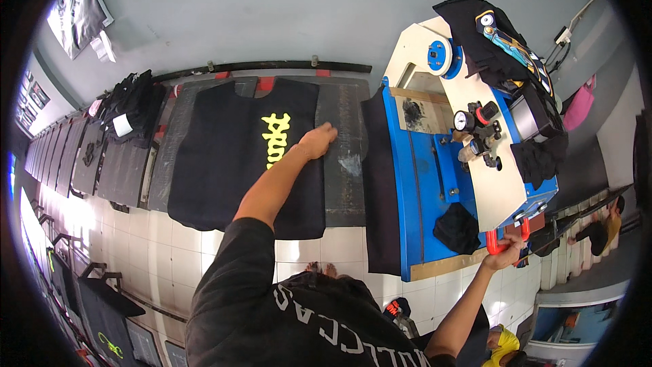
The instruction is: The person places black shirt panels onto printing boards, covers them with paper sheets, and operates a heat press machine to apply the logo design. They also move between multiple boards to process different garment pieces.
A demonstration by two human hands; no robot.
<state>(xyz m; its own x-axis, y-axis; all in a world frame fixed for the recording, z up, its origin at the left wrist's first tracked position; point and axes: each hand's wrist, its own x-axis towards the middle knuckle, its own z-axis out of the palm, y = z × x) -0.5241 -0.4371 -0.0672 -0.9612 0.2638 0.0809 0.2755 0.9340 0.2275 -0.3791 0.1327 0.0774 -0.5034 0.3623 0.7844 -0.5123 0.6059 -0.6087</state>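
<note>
A black T-shirt (pixel 238 156) with bright yellow lettering (pixel 277 137) lies spread over a dark flat board (pixel 346 194). My left hand (pixel 318 141) is at the shirt's right edge, its fingers bent and partly hidden under the hand, beyond the lettering. My right hand (pixel 506 253) is wrapped round the red handle (pixel 494 241) at the near end of a blue and cream press machine (pixel 485 183). Black fabric (pixel 382 211) hangs along the machine's left side. A pressure gauge (pixel 464 121) and valves sit on the cream arm.
A stack of black garments (pixel 129 105) lies on the boards at the left. More dark boards (pixel 58 146) run in a row beyond it. A printed black garment (pixel 499 41) drapes over the machine's far end, and a black cloth (pixel 456 229) lies on its base. Other people appear at the right.
</note>
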